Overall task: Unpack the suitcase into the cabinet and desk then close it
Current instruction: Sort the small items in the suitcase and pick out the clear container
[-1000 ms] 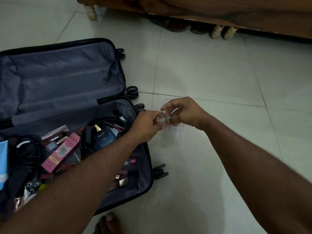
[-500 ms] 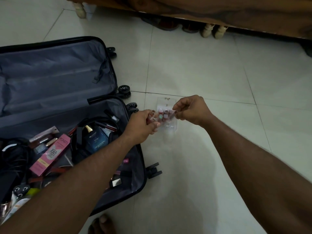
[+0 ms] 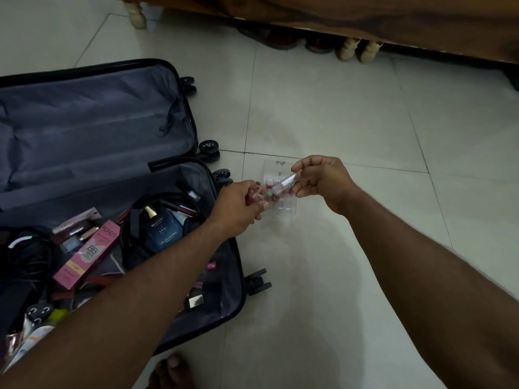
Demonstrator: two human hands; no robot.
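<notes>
Pinching small vials over a clear tray, both hands; suitcase holds cosmetics.

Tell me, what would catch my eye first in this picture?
Two hands meet mid-frame above the tiled floor: the right hand pinches a small clear tube, and the left hand holds something small beside a clear tray. To the left lies an open suitcase, its near half crammed with cosmetics, among them a blue cologne bottle and a pink box.
</notes>
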